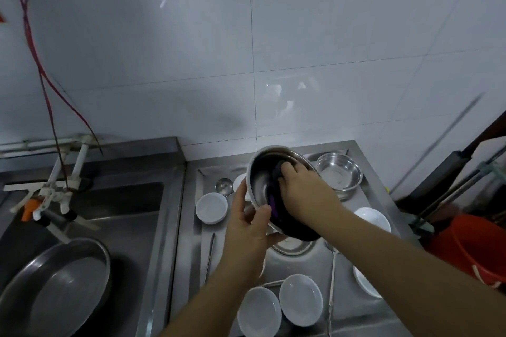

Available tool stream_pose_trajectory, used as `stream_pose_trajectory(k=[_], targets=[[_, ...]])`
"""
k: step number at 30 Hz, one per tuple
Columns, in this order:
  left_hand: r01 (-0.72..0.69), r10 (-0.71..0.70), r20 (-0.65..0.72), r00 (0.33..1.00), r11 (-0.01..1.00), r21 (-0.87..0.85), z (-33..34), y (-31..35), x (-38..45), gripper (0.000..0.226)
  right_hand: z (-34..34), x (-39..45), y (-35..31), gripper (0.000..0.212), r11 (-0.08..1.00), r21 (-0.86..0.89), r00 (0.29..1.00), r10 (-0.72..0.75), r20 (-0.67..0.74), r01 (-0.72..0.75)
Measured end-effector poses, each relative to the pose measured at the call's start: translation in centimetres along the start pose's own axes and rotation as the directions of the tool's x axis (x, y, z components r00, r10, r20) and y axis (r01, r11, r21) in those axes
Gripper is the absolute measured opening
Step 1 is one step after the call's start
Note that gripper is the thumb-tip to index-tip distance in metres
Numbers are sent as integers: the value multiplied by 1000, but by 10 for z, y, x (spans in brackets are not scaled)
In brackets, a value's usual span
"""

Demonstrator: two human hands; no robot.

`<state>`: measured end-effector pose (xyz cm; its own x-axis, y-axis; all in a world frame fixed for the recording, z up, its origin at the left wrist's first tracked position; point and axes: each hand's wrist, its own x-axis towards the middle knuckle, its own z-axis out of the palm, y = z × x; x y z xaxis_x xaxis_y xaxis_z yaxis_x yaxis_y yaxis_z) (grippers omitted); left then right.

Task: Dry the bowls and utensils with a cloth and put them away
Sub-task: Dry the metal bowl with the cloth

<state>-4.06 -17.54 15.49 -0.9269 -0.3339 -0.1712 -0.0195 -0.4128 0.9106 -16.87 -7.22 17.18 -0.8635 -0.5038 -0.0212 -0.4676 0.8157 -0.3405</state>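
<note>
My left hand [247, 230] grips the near rim of a steel bowl [260, 172], which is tilted up over the draining tray [364, 306]. Inside the bowl my right hand [304, 189] presses a dark cloth [279, 169] with a purple patch; the cloth hangs out over the lower rim. On the tray lie several white bowls [211, 207], another steel bowl [339, 174] at the back right, a small steel ladle [224, 186] and long thin utensils [210, 253]. A flat steel piece [294, 246] lies under the held bowl.
Left of the tray is a steel sink [131, 200] with a large steel basin [54, 284] in it and white taps [54, 191] above. A red bucket [476, 246] and mop handles [451, 194] stand at the right. The tiled wall rises behind.
</note>
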Motion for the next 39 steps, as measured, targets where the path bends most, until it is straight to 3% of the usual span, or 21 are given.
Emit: stream_pose_trajectory(k=[3, 6, 9, 11, 13, 16, 19, 22, 27, 30, 32, 35, 39], targets=[[-8, 8, 1, 1000, 999, 34, -3, 2, 6, 65, -4, -6, -6, 27, 985, 77, 972, 139, 188, -156], [14, -16, 43, 999, 999, 50, -7, 3, 11, 62, -11, -16, -10, 23, 936, 336, 955, 3, 298, -108], [55, -58, 73, 996, 998, 43, -7, 3, 12, 49, -12, -23, -14, 16, 802, 597, 969, -158, 189, 14], [108, -109, 68, 992, 994, 8, -5, 2, 11, 48, -8, -19, -12, 19, 840, 511, 972, -233, 37, 182], [141, -139, 64, 988, 990, -29, -4, 0, 9, 48, -7, -9, -9, 27, 907, 278, 949, -301, -95, 316], [134, -131, 53, 990, 988, -71, 0, 1, 8, 50, -12, 5, -5, 32, 923, -31, 916, -384, -120, 383], [105, -102, 37, 994, 991, -87, 3, 6, 9, 49, -21, 13, -7, 32, 941, -126, 937, -329, -113, 315], [45, -43, 38, 998, 998, -50, 4, 13, 12, 45, -27, 14, -13, 37, 967, -208, 976, -175, -131, 146], [-41, 40, 23, 999, 999, 16, 2, 20, 17, 62, -41, 13, -19, 31, 959, -249, 985, 157, 74, -134], [-76, 74, 36, 997, 995, 69, 2, 19, 16, 67, -51, 8, -23, 33, 981, -101, 917, 192, 350, -167], [-110, 104, 48, 993, 983, 146, 3, 16, 15, 68, -49, -1, -20, 30, 958, 172, 892, 138, 431, -231], [-131, 114, 85, 990, 963, 235, 0, 10, 13, 69, -35, -20, -16, 20, 715, 614, 910, 77, 407, -334], [-117, 71, 179, 981, 959, 259, -5, 0, 5, 68, -16, -19, -15, 20, 501, 817, 958, 172, 231, -287]])
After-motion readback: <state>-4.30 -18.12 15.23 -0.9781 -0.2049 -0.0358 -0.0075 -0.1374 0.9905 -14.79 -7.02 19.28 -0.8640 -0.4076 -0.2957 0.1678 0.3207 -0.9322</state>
